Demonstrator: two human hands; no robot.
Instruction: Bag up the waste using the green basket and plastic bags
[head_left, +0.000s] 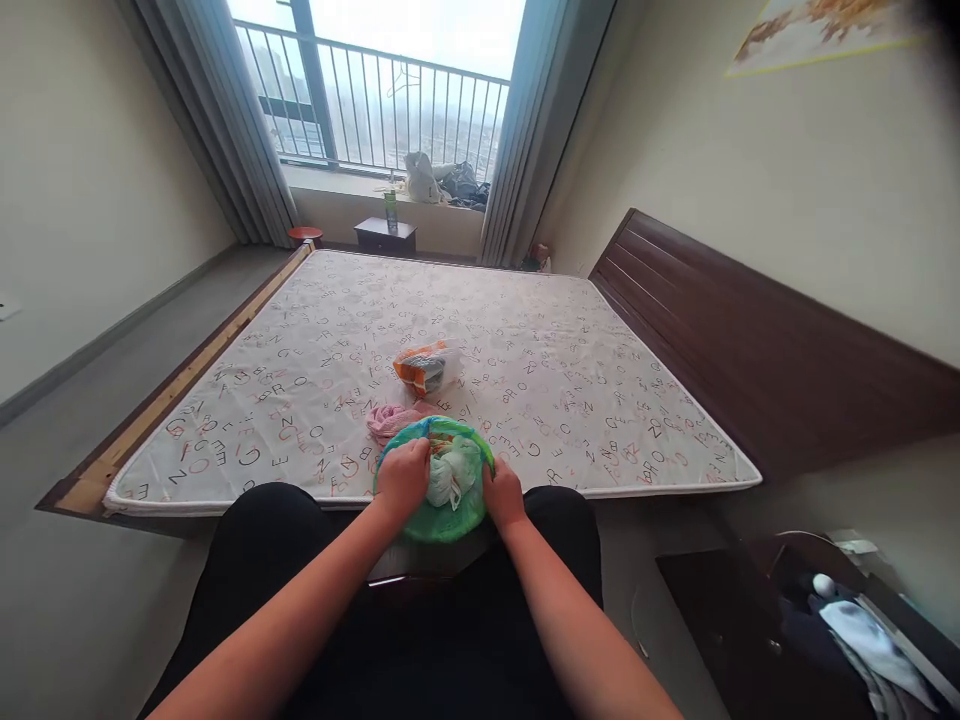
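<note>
Both hands hold a round, shallow green basket-like thing (439, 528) with a soft blue-and-green rim, just above my lap at the mattress edge. My left hand (405, 480) is closed at its left side, fingers reaching over the rim. On the right side, my right hand (504, 493) grips the rim with fingers curled round it. A crumpled pale plastic bag (454, 470) lies inside, between my hands. Just behind the rim is a bunched pink cloth (390, 420), partly hidden. Beyond it an orange-and-clear plastic package (424, 370) rests on the mattress.
The bare letter-print mattress (487, 310) spreads out before me, with a dark headboard (750, 330) to the right. A dark cabinet (720, 620) with clothes stands at lower right. A small nightstand (386, 238) holding a bottle (391, 212) is at the far side, by the window.
</note>
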